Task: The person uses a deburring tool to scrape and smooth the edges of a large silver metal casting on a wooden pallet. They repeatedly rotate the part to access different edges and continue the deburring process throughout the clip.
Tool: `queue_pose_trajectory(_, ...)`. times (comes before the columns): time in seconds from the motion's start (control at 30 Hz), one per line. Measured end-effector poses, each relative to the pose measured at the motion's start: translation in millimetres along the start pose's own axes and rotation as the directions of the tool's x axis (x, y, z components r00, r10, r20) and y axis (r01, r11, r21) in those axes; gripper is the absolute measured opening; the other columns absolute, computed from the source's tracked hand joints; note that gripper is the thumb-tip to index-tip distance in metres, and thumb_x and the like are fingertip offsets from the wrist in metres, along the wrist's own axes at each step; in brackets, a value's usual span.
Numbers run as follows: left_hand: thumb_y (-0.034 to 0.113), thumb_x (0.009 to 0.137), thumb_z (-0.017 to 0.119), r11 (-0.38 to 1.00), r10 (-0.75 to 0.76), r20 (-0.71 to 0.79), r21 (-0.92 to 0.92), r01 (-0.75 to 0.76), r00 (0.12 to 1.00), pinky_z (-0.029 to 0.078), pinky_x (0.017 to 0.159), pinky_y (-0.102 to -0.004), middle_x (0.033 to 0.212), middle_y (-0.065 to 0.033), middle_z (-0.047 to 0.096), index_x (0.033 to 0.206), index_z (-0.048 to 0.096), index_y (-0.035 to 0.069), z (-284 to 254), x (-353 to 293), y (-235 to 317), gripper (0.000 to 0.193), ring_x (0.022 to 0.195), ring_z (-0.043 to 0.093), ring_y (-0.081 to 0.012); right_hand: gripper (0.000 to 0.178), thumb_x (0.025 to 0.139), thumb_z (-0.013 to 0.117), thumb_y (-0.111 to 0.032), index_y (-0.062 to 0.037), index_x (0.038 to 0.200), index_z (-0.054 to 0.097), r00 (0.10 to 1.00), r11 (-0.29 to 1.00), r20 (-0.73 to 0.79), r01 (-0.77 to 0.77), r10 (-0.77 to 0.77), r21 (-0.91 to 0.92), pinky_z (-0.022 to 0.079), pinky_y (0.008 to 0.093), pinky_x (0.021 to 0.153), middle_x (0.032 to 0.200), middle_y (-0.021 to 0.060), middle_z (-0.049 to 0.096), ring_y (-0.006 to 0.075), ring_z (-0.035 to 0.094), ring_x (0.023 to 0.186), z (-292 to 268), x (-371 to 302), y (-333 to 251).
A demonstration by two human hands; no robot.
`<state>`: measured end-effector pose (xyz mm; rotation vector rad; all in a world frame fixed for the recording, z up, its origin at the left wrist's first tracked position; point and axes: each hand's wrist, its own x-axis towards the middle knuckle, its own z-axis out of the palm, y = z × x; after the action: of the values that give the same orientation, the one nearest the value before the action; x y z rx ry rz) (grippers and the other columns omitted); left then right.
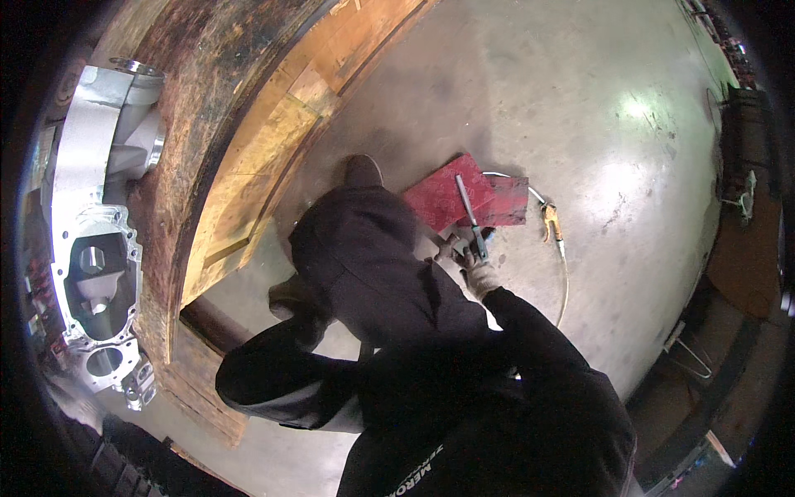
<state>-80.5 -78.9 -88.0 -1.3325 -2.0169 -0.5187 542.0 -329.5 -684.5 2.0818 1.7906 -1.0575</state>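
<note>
My right hand (480, 280), in a pale, stained glove, is closed round the lower end of a long straight tool (465, 199). The tool has a pale grey shaft and a darker grip; its exact kind is unclear. Curled gloved fingers beside my knee, close to the grip, appear to be my left hand (448, 248). My leg hides most of that hand and its forearm, so its hold is unclear. Under the tool's shaft, red flat pieces (439, 195) lie overlapping on the concrete floor.
A yellow-orange air blow gun (551, 222) with a pale hose (566, 282) lies right of the red pieces. A worn wooden bench (195, 124) rises at left, bearing a large silver metal casting (79, 157). Dark furniture (745, 248) lines the right side.
</note>
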Motion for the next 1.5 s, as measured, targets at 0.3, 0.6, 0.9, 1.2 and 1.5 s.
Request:
queue_pose_trajectory(0.3,0.047,0.106,0.045,0.984,-0.166,0.4,0.008,0.177,0.902,0.047,0.108,-0.0419,0.131,-0.0264,0.065,0.135,0.061,-0.003,30,-5,-76,0.06,0.124,0.063,-0.0348,0.056,0.093,0.061,-0.042,-0.0161,0.142,0.059,0.877,0.877,-0.04,-0.479,0.479,-0.014,0.056,0.0527,0.095,0.135,0.0174,0.065,0.0331,0.065,0.121,-105,49,-33)
queue_pose_trajectory(0.6,0.054,0.107,0.033,0.946,-0.167,0.436,-0.18,0.268,0.884,0.046,0.105,-0.0449,0.125,-0.0246,0.069,0.13,0.066,0.004,25,4,11,0.064,0.12,0.064,-0.0383,0.041,0.098,0.065,-0.032,-0.0052,0.129,0.061,0.987,0.897,-0.067,-0.105,0.147,0.429,0.055,0.0367,0.085,0.107,0.0149,0.073,0.026,0.07,0.095,-65,91,32)
queue_pose_trajectory(0.9,0.051,0.105,0.03,0.972,-0.085,0.341,-0.177,0.153,0.936,0.048,0.1,-0.0529,0.114,-0.0306,0.069,0.121,0.068,0.005,35,11,9,0.062,0.11,0.065,-0.0468,0.054,0.107,0.058,-0.013,-0.0019,0.156,0.039,0.789,0.484,-0.593,0.586,-0.159,0.65,0.053,0.029,0.089,0.136,0.0098,0.058,0.0164,0.06,0.112,-323,-45,-188)
queue_pose_trajectory(1.2,0.062,0.105,0.021,0.974,0.038,0.584,-0.204,0.102,0.811,0.047,0.107,-0.0472,0.13,-0.0232,0.066,0.129,0.067,0.01,8,9,-1,0.074,0.122,0.063,-0.0391,0.038,0.1,0.061,-0.006,-0.0001,0.137,0.057,0.517,0.423,-0.511,0.856,-0.687,0.298,0.056,0.0366,0.086,0.113,0.0227,0.069,0.0309,0.071,0.095,-362,-125,-416)
queue_pose_trajectory(1.5,0.034,0.097,0.052,0.948,0.314,0.478,-0.114,-0.296,0.82,0.058,0.085,-0.05,0.11,-0.0216,0.071,0.149,0.044,0.013,30,3,-13,0.057,0.1,0.071,-0.041,0.052,0.102,0.061,-0.017,-0.003,0.15,0.048,0.597,0.61,-0.151,0.725,-0.788,-0.318,0.056,0.0427,0.08,0.104,0.0295,0.07,0.0383,0.073,0.091,-411,-130,-457)
